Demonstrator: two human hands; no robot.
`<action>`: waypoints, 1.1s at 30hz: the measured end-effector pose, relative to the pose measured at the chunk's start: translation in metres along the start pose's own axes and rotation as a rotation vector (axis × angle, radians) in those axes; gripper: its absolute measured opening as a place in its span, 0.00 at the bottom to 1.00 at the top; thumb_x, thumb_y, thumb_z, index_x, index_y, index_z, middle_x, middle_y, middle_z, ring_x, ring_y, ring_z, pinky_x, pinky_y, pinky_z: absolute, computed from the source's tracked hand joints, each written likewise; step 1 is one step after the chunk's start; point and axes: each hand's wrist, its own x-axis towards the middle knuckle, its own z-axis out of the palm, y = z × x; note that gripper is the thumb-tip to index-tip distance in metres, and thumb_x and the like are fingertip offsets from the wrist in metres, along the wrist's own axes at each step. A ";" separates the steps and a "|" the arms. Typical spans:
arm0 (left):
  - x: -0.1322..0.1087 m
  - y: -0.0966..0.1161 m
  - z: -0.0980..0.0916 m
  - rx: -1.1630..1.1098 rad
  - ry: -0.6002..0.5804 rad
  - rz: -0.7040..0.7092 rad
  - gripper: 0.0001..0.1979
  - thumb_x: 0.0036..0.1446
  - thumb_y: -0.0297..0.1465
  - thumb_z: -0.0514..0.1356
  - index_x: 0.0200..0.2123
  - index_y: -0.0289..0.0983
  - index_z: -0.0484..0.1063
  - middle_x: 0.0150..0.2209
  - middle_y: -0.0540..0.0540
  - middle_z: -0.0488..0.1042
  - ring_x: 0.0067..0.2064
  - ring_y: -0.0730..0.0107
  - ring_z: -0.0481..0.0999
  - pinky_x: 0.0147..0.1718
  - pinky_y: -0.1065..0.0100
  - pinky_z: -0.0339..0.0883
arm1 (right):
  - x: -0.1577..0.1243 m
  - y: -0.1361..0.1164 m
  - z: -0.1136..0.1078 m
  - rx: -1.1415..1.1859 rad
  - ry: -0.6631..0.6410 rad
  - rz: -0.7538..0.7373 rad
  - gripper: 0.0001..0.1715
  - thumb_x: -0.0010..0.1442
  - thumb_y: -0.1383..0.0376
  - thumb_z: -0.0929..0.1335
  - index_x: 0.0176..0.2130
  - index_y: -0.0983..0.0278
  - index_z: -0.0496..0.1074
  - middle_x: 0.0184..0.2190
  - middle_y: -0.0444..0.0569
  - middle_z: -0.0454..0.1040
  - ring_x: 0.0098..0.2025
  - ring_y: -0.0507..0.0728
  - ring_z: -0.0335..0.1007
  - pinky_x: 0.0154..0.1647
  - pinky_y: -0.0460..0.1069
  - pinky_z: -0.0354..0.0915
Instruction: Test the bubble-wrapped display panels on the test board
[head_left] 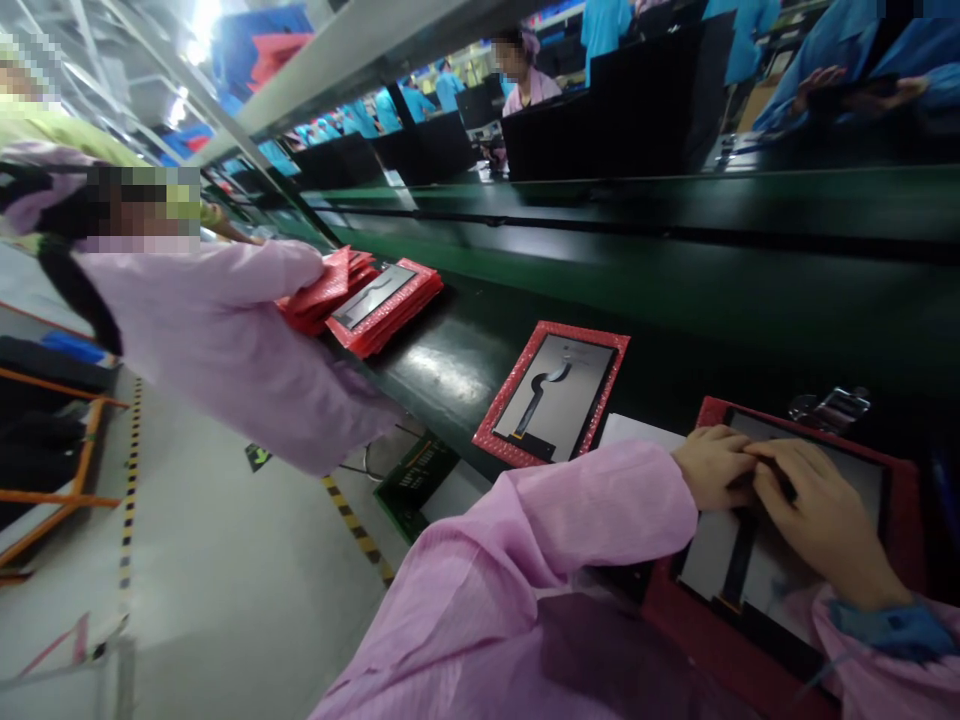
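Note:
A display panel [701, 560] with a dark ribbon cable [741, 560] lies on a red pad [675, 600] at the right. Over the panel's upper part, my left hand [716, 465] and my right hand [817, 500] meet with bent fingers closed at the cable's upper end. What the fingertips pinch is hidden under them. A blue band [892, 628] circles my right wrist. Left of my hands, a second panel [577, 385] with a curved cable rests on a red bubble-wrap sheet [516, 385].
A metal fixture [832, 408] sits behind my hands, and a white sheet [637, 430] lies left of them. Red bubble-wrap sheets with a panel [386, 320] are stacked farther along the dark bench [450, 350]. A person in pink [217, 340] stands beside that stack.

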 end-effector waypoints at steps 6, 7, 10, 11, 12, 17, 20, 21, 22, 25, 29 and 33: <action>0.001 -0.001 0.002 0.006 -0.017 0.011 0.20 0.61 0.36 0.62 0.52 0.30 0.74 0.54 0.37 0.74 0.58 0.53 0.69 0.59 0.56 0.63 | 0.000 -0.002 0.000 0.087 -0.035 0.092 0.06 0.64 0.64 0.60 0.39 0.58 0.66 0.35 0.52 0.76 0.39 0.62 0.73 0.43 0.57 0.70; 0.001 -0.002 0.003 0.005 -0.015 0.012 0.20 0.61 0.36 0.62 0.52 0.30 0.74 0.54 0.37 0.74 0.58 0.53 0.69 0.59 0.56 0.63 | -0.001 -0.002 0.000 0.093 -0.030 0.095 0.07 0.64 0.64 0.60 0.38 0.58 0.67 0.35 0.52 0.75 0.39 0.62 0.73 0.43 0.57 0.70; 0.001 -0.004 0.006 -0.010 0.004 0.007 0.18 0.59 0.35 0.62 0.50 0.31 0.75 0.54 0.36 0.74 0.57 0.53 0.69 0.58 0.56 0.63 | -0.004 -0.002 0.003 0.094 -0.010 0.074 0.08 0.64 0.64 0.60 0.39 0.60 0.68 0.36 0.52 0.75 0.40 0.61 0.72 0.44 0.57 0.69; 0.001 -0.004 0.006 -0.018 0.016 0.007 0.18 0.59 0.36 0.63 0.50 0.32 0.75 0.54 0.37 0.74 0.57 0.53 0.69 0.58 0.55 0.63 | -0.004 -0.002 0.003 0.085 -0.005 0.074 0.08 0.64 0.64 0.60 0.40 0.60 0.68 0.37 0.52 0.75 0.41 0.61 0.72 0.44 0.56 0.69; 0.000 -0.004 0.007 -0.029 0.031 0.008 0.18 0.59 0.36 0.63 0.50 0.33 0.75 0.54 0.37 0.74 0.57 0.53 0.69 0.58 0.55 0.63 | -0.005 -0.001 0.003 0.067 -0.002 0.085 0.09 0.63 0.66 0.60 0.41 0.61 0.68 0.37 0.52 0.75 0.41 0.60 0.72 0.44 0.55 0.68; -0.005 -0.001 0.005 -0.083 0.048 0.043 0.14 0.61 0.34 0.61 0.49 0.38 0.76 0.52 0.43 0.75 0.55 0.56 0.69 0.57 0.55 0.63 | -0.006 0.008 -0.013 -0.171 0.028 0.337 0.13 0.58 0.69 0.61 0.41 0.64 0.71 0.37 0.55 0.75 0.41 0.63 0.69 0.45 0.57 0.65; -0.010 0.001 0.001 -0.074 0.048 0.068 0.12 0.61 0.33 0.61 0.47 0.37 0.76 0.49 0.42 0.75 0.54 0.56 0.69 0.57 0.54 0.62 | -0.006 0.012 -0.026 -0.243 -0.052 0.522 0.13 0.59 0.69 0.60 0.40 0.65 0.72 0.38 0.57 0.75 0.42 0.63 0.68 0.45 0.57 0.63; -0.011 0.001 0.000 -0.069 0.050 0.079 0.12 0.61 0.33 0.61 0.47 0.37 0.76 0.49 0.41 0.75 0.54 0.56 0.69 0.57 0.54 0.62 | -0.005 0.012 -0.029 -0.233 -0.097 0.572 0.13 0.58 0.70 0.60 0.38 0.65 0.72 0.38 0.57 0.75 0.42 0.63 0.68 0.44 0.56 0.63; -0.013 0.002 -0.001 -0.061 0.050 0.087 0.13 0.61 0.34 0.61 0.47 0.37 0.76 0.49 0.41 0.75 0.55 0.55 0.69 0.57 0.53 0.62 | -0.005 0.012 -0.031 -0.211 -0.140 0.618 0.12 0.58 0.70 0.60 0.36 0.65 0.72 0.38 0.57 0.75 0.42 0.63 0.68 0.43 0.55 0.63; -0.017 0.003 -0.003 -0.032 0.048 0.111 0.14 0.61 0.35 0.61 0.48 0.36 0.75 0.50 0.40 0.74 0.55 0.54 0.67 0.57 0.52 0.61 | -0.005 0.011 -0.031 -0.133 -0.198 0.728 0.11 0.58 0.70 0.60 0.34 0.64 0.71 0.39 0.54 0.75 0.42 0.60 0.69 0.39 0.53 0.61; -0.020 0.003 -0.002 -0.001 0.074 0.135 0.15 0.61 0.37 0.61 0.48 0.36 0.72 0.50 0.41 0.73 0.56 0.55 0.67 0.58 0.52 0.61 | -0.003 0.008 -0.029 -0.038 -0.228 0.663 0.11 0.60 0.71 0.60 0.36 0.64 0.71 0.41 0.53 0.75 0.42 0.59 0.70 0.42 0.52 0.62; -0.021 0.001 0.001 -0.019 0.114 0.157 0.19 0.60 0.43 0.63 0.46 0.35 0.69 0.48 0.41 0.73 0.53 0.56 0.68 0.57 0.53 0.63 | -0.002 0.002 -0.034 -0.031 -0.285 0.471 0.10 0.61 0.70 0.61 0.39 0.66 0.70 0.43 0.56 0.72 0.49 0.62 0.67 0.51 0.55 0.63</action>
